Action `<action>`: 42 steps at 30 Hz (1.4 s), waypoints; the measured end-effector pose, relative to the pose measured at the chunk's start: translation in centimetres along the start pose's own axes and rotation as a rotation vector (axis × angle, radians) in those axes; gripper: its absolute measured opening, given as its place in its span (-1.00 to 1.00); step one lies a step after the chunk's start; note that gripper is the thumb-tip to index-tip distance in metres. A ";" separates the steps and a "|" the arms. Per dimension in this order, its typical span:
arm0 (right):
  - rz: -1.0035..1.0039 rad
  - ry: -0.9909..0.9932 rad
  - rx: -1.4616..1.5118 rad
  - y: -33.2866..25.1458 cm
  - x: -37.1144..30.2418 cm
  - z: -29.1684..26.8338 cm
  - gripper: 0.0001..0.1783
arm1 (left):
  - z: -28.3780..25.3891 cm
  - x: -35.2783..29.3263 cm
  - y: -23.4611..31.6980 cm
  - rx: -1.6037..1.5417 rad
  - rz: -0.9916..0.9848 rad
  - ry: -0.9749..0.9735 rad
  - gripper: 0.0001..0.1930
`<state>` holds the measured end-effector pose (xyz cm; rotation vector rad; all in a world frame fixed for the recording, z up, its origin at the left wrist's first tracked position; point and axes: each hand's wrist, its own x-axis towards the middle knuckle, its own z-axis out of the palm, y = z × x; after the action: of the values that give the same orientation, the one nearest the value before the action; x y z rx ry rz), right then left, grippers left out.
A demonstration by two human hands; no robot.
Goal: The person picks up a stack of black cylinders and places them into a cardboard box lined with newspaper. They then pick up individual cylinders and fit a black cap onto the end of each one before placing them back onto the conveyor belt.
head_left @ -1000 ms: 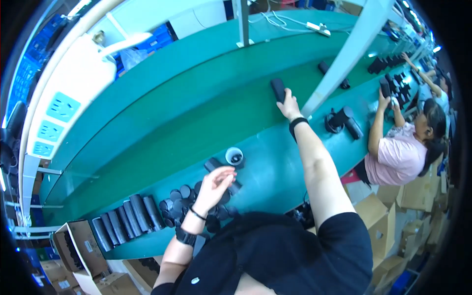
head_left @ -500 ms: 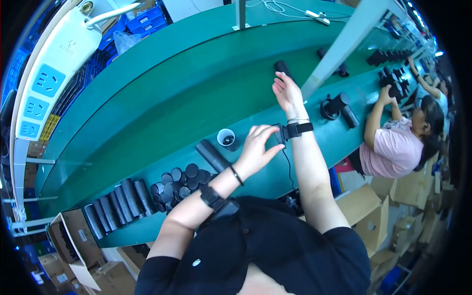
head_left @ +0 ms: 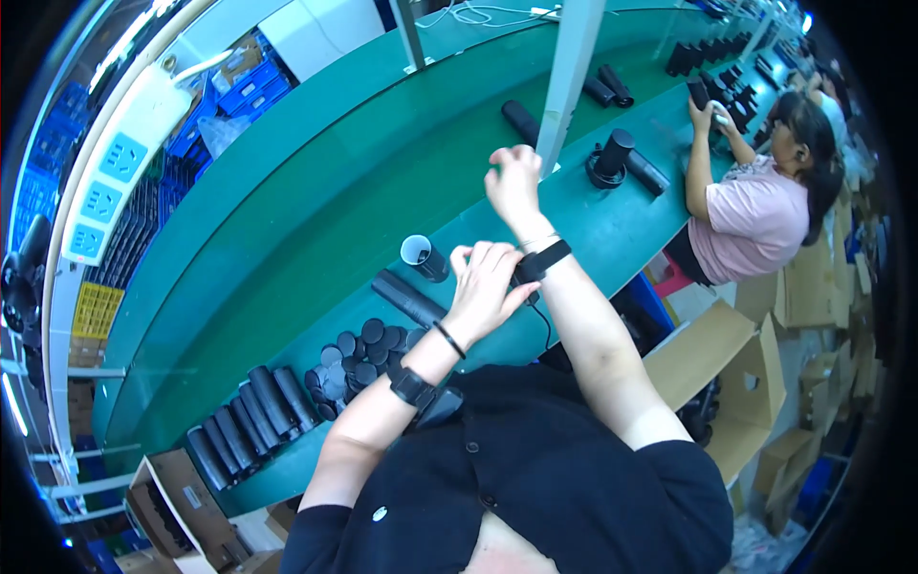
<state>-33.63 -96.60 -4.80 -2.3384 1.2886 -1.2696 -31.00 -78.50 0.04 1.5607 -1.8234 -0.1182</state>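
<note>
My left hand (head_left: pixel 483 285) has its thumb and fingers closed round a small black device (head_left: pixel 525 272), which is strapped to my right wrist by a black band (head_left: pixel 547 257). A black cable runs down from the device. My right hand (head_left: pixel 516 189) is raised over the table, holding nothing, its fingers loosely bent and apart. Beside my left hand stands a white-lined cup (head_left: pixel 419 252), and a black cylinder (head_left: pixel 406 298) lies just nearer. A black band and a strapped black device (head_left: pixel 413 386) are on my left wrist and forearm.
Several black discs (head_left: pixel 359 359) lie left of my left forearm, beside a row of black cylinders (head_left: pixel 253 416). A grey post (head_left: pixel 566 86) rises past my right hand. Right of it stand a round black holder (head_left: pixel 606 167) and a co-worker (head_left: pixel 755 210) holding a dark part.
My right hand has gone from stretched fingers to bent ones. My left hand has closed in on the wrist device. The view has shifted; the co-worker now holds up a dark part.
</note>
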 end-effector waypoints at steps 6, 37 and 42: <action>-0.280 -0.206 -0.265 -4.3 -1.3 -0.4 -0.89 | 1.5 -3.7 -0.1 -0.077 -0.061 0.101 -0.58; -0.812 -0.869 -1.117 -3.3 -8.9 2.7 -0.71 | -2.0 -1.2 -0.3 -0.355 -0.117 0.045 -0.84; -0.948 -0.693 -0.544 -3.9 -8.8 -0.2 -0.76 | -1.6 4.3 -0.4 -0.396 0.013 -0.521 -0.73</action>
<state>-33.71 -87.51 -7.91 -3.4807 0.2735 -0.0628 -29.76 -81.87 2.97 1.3066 -2.0325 -0.8954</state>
